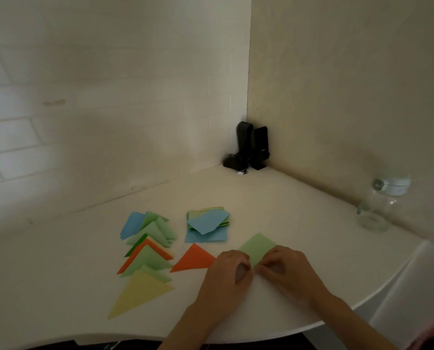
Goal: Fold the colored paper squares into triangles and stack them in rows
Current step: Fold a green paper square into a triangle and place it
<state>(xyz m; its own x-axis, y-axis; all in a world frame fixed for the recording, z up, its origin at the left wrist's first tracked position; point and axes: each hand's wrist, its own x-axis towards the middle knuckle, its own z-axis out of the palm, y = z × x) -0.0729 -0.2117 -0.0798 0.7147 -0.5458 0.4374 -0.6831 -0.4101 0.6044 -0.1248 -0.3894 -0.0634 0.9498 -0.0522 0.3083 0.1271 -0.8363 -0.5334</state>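
Both hands (255, 267) on green paper (257, 248)

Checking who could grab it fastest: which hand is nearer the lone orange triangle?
Left. The left hand sits just right of the orange triangle, almost touching its corner; the right hand lies farther right, beyond the green paper.

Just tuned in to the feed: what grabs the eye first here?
Both hands, left hand and right hand, pinch a light green paper at the near right of the white table. Left of them lies a lone orange triangle, then a row of folded triangles; a stack of unfolded squares sits behind.
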